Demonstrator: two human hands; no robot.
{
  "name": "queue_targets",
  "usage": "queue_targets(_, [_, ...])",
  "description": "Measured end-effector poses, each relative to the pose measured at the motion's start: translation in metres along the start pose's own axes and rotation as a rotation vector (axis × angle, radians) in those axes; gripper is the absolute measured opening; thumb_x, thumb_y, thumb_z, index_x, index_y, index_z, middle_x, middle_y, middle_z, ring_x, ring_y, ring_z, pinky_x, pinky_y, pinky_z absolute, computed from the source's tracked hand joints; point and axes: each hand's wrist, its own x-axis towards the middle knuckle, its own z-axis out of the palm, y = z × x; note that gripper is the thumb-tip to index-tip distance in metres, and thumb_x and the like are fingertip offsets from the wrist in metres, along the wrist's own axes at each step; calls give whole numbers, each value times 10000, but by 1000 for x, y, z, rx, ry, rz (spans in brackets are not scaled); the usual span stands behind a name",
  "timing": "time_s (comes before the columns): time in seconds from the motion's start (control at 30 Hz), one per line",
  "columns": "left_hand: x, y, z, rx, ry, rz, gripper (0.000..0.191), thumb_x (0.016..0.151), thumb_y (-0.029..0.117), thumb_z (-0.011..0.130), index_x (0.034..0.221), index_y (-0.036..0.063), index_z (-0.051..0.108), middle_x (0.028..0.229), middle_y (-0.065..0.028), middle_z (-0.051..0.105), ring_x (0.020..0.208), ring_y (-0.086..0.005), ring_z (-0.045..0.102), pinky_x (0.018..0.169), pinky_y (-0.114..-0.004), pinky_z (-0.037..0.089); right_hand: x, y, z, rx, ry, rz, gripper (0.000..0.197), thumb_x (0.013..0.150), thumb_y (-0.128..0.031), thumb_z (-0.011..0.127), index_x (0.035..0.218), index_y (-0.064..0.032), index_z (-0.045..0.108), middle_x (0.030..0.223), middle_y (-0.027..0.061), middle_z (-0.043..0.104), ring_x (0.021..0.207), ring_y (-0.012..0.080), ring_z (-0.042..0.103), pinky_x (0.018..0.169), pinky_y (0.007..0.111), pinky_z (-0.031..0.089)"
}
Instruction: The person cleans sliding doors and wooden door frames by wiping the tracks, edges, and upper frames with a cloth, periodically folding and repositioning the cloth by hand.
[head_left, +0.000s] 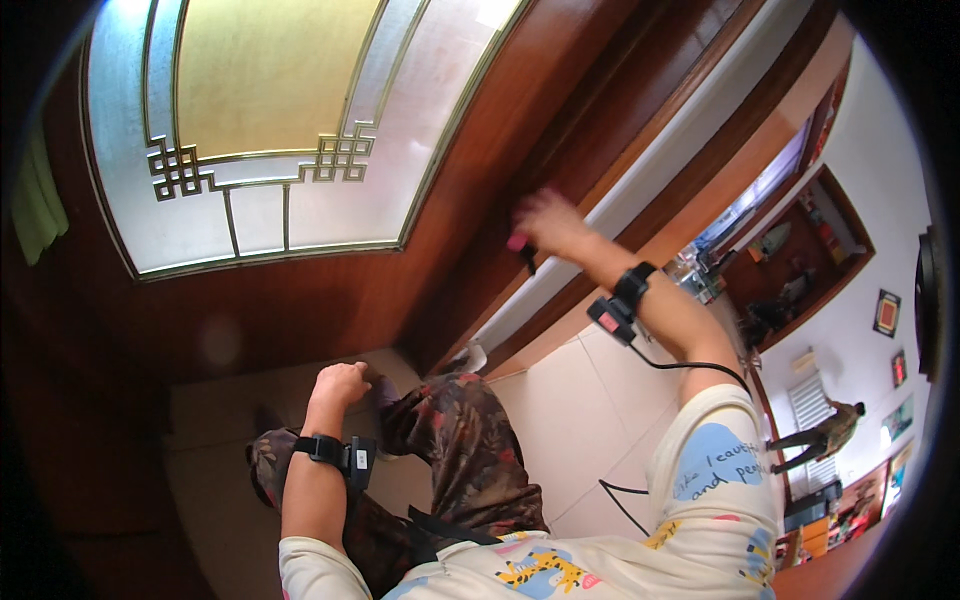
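Observation:
My right hand (551, 225) is raised against the dark wooden door frame (592, 161) and blurred. It is closed around a pink object (517, 241) with a thin black part sticking out below; the blur hides what kind of thing this is. My left hand (341, 384) hangs in front of my patterned trousers (472, 450), fingers curled, with no object visible in it. Before me stands a wooden door (322, 307) with a frosted glass panel (277, 82) edged in brass-coloured fretwork.
Pale floor tiles (577, 397) lie below and to the right. A green cloth (37, 195) hangs at the far left. A black cable (675, 366) runs from my right wrist strap. Another person (825, 435) stands by a white wall at the right.

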Motion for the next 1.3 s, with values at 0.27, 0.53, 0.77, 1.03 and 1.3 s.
queue_targets(0.27, [3, 3, -2, 43, -36, -27, 338, 819, 330, 598, 1057, 92, 566, 1015, -146, 637, 996, -299, 588, 840, -412, 466, -12, 137, -160, -832, 506, 594, 418, 839, -304, 539, 1230, -155, 537, 1296, 69, 490, 1285, 278, 333, 1033, 503, 237])
queue_targets(0.53, [-1, 6, -11, 3, 86, 37, 342, 822, 275, 604, 1098, 77, 557, 976, -154, 641, 963, -312, 594, 815, -412, 474, 6, 29, -12, -602, 185, 507, 504, 828, -339, 515, 1252, -67, 502, 1356, 129, 418, 1318, 326, 274, 1065, 535, 185])
queue_targets(0.77, [-9, 9, -12, -33, 69, 2, 346, 831, 265, 594, 1118, 78, 551, 999, -152, 639, 976, -306, 592, 829, -408, 468, -8, -98, 112, -85, 82, 142, 361, 788, -130, 475, 1121, -44, 586, 1230, 124, 535, 1230, 312, 397, 1069, 458, 231])
queue_targets(1.03, [-5, 3, -11, -12, 22, -25, 404, 834, 273, 587, 1188, 90, 518, 1018, -143, 635, 995, -297, 578, 852, -396, 455, -51, -126, 48, 2262, -84, 876, 311, 952, -207, 425, 1202, -48, 521, 1104, 103, 613, 952, 189, 614, 830, 329, 508])
queue_targets(1.3, [4, 1, -1, 7, 21, 20, 412, 830, 277, 586, 1191, 90, 518, 1020, -141, 635, 1006, -295, 576, 860, -392, 453, -79, -126, 27, 2735, 115, 744, 365, 955, -222, 360, 1186, 24, 500, 1152, 171, 579, 1053, 272, 573, 968, 393, 438])
